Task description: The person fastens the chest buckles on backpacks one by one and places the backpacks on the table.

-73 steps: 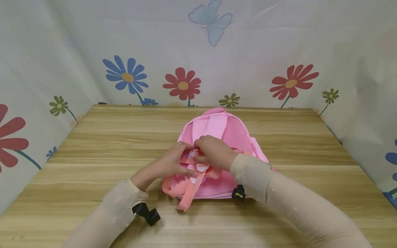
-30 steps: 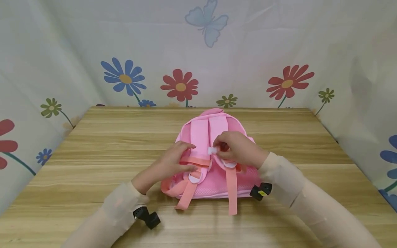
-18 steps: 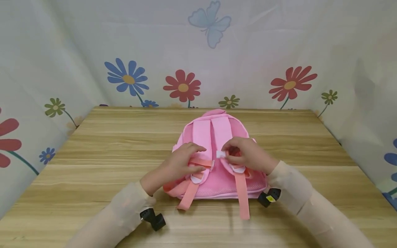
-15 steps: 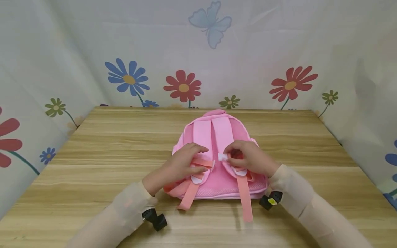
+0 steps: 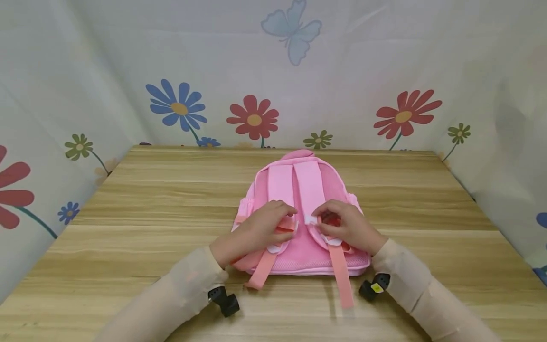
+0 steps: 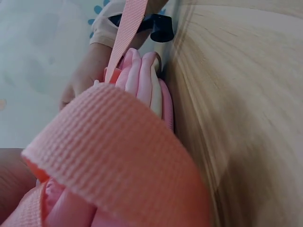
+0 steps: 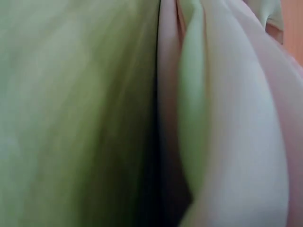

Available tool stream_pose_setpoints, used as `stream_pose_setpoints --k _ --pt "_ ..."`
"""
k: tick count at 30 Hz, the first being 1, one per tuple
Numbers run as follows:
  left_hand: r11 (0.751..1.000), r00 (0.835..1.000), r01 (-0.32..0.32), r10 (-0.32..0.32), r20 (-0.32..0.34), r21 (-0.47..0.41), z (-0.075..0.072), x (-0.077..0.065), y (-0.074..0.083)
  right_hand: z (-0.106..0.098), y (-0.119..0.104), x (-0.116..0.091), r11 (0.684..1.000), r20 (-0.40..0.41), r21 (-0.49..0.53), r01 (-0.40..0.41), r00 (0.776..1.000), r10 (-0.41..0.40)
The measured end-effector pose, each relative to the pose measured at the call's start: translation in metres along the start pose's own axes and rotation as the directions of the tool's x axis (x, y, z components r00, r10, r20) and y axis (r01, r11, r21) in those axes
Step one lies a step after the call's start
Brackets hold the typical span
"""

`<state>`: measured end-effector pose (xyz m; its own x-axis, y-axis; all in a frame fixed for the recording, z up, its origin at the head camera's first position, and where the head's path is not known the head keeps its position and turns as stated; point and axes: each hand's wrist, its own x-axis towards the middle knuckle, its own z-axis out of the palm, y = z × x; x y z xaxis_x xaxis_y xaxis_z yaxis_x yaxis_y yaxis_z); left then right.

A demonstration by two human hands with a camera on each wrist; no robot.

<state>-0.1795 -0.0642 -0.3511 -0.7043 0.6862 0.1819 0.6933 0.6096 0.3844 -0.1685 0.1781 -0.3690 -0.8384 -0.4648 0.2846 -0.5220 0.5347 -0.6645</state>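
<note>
A pink backpack lies back side up on the table, with two shoulder straps running down it. My right hand pinches a short orange chest strap by its white buckle half, at the right shoulder strap. My left hand hovers over the left shoulder strap, fingers and thumb spread apart. The matching orange chest strap shows in the gap between them. Wide orange webbing fills much of the left wrist view. The right wrist view shows only blurred side folds of the bag.
The backpack stands on a wood-grain table. Orange strap tails hang from the bag's lower edge onto the tabletop. A white curtain printed with flowers closes off the back and sides.
The hands, earlier together over the middle of the straps, have moved apart, the right hand taking the white buckle half rightward. Lately the left hand has shifted slightly right over its strap.
</note>
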Motion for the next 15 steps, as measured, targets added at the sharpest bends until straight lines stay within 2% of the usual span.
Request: stream_pose_setpoints --k 6,11,15 --pt "0.999 1.000 -0.009 0.009 0.007 0.034 0.0035 0.0043 0.0042 0.0026 0.0017 -0.0020 0.999 0.007 0.032 -0.001 1.000 0.001" --pt "0.997 0.999 -0.047 0.048 -0.021 0.061 0.0056 0.0039 0.0036 0.0038 0.0029 -0.0014 1.000 0.008 0.011 0.028 1.000 -0.028" --pt "0.997 0.997 -0.059 0.061 -0.037 0.046 0.0065 0.0024 0.0023 0.0032 0.0029 -0.0004 1.000 0.012 -0.001 0.028 1.000 -0.028"
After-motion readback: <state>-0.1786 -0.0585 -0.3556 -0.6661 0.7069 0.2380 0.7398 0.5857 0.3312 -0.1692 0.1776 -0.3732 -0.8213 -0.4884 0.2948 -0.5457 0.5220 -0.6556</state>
